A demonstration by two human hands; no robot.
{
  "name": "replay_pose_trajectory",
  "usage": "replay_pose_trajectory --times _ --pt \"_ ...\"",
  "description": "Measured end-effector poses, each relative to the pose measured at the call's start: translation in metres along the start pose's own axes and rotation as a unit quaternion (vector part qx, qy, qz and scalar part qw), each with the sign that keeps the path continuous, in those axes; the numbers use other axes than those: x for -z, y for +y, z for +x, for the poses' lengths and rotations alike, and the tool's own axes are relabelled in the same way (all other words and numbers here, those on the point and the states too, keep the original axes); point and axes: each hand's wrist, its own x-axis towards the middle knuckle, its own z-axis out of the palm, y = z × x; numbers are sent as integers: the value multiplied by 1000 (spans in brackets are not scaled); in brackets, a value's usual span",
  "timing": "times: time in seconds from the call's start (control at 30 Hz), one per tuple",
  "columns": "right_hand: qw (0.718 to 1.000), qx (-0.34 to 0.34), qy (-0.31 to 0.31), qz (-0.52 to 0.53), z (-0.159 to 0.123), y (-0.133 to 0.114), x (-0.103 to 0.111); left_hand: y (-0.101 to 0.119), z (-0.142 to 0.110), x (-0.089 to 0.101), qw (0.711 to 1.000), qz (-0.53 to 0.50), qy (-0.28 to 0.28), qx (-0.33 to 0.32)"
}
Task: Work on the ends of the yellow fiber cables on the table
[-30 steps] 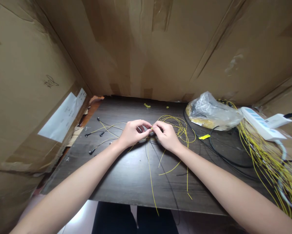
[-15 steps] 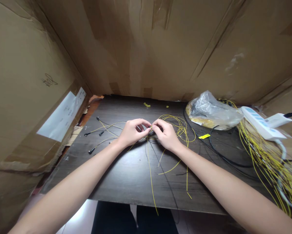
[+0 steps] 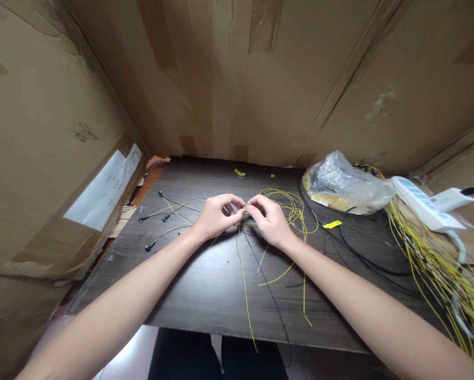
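Observation:
Above the middle of the dark wooden table, my left hand (image 3: 217, 215) pinches a thin wire between thumb and fingers. My right hand (image 3: 271, 220) is closed in a pinch on the same spot, its fingertips meeting the left ones. A tiny yellow bit shows between them; its exact shape is too small to make out. Under both hands lies a loose bundle of yellow wires (image 3: 244, 287) and black wires (image 3: 267, 287). Its coils (image 3: 296, 203) spread behind my right hand. Black plug ends (image 3: 150, 246) fan out left of my left hand.
Small yellow pieces (image 3: 240, 172) lie near the back edge. At the right are a clear plastic bag (image 3: 343, 182), a white power strip (image 3: 423, 203), a black cable (image 3: 367, 260) with a yellow tag (image 3: 332, 225), and a heap of yellow wires (image 3: 430, 269). Cardboard walls (image 3: 205, 84) surround the table.
The view has shifted very slightly. Both hands keep the same pinch at the same place, with only small fingertip movement.

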Motion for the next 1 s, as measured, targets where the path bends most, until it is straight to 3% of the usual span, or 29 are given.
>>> replay_pose_trajectory --times 1.0 --pt "999 15 6 -41 0 4 -1 -1 0 -1 1000 -10 -3 -5"
